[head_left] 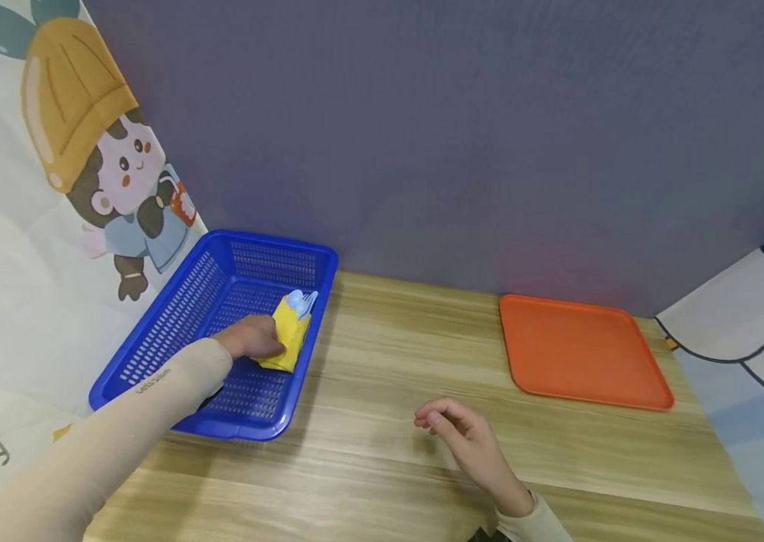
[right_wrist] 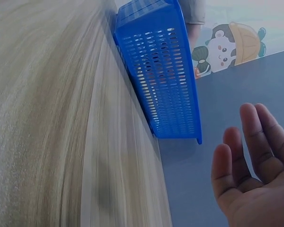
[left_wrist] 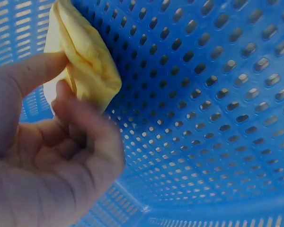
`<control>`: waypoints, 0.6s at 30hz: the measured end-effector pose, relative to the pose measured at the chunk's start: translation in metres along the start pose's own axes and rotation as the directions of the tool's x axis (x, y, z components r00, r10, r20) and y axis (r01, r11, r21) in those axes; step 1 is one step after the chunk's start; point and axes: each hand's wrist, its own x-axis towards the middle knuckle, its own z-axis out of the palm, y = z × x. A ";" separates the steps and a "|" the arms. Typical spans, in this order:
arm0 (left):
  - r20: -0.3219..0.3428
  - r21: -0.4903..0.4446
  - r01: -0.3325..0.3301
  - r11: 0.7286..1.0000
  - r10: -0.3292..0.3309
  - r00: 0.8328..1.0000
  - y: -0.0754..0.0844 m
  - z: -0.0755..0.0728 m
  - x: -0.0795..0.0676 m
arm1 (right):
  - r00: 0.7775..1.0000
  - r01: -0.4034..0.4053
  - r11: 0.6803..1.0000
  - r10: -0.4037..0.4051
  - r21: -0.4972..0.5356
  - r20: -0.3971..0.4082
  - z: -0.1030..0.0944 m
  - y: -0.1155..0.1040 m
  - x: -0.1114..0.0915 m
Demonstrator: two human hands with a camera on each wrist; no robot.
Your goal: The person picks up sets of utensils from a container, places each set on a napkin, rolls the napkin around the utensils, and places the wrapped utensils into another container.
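In the head view, my left hand (head_left: pixel 254 336) reaches into a blue plastic basket (head_left: pixel 239 430) at the left. It pinches a folded yellow napkin (head_left: pixel 293 337) lying along the basket's right wall. A light-blue spoon (head_left: pixel 296 299) and fork (head_left: pixel 307 304) stick out of the napkin's far end. Seen from the left wrist, the thumb (left_wrist: pixel 45 68) presses on the napkin's near end and the curled fingers meet it from the other side; the cutlery is hidden there. My right hand (head_left: pixel 463 440) hovers over the table with loosely bent fingers, holding nothing.
An orange tray (head_left: pixel 581 350) lies on the wooden table (head_left: pixel 395 354) at the right. A grey panel (head_left: pixel 456 150) rises along the table's back edge. Printed white cloth (head_left: pixel 9 248) hangs on the left side, with another at the right.
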 end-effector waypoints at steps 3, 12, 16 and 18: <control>0.048 -0.064 0.006 0.998 -0.003 0.999 -0.003 0.001 0.002 | 1.000 -0.002 1.000 0.002 -0.004 -0.005 -0.001 0.001 -0.001; 0.108 -0.175 0.077 0.982 -0.059 0.992 -0.007 0.004 0.010 | 1.000 0.009 1.000 -0.009 0.000 0.005 0.000 0.004 -0.002; 0.086 -0.109 0.037 0.993 -0.028 0.996 -0.005 0.003 0.008 | 1.000 0.005 1.000 -0.004 -0.015 0.012 -0.001 0.003 -0.001; 0.079 -0.089 0.035 0.995 -0.028 0.996 -0.003 0.001 0.005 | 1.000 -0.004 1.000 0.004 -0.026 0.009 -0.002 0.002 -0.001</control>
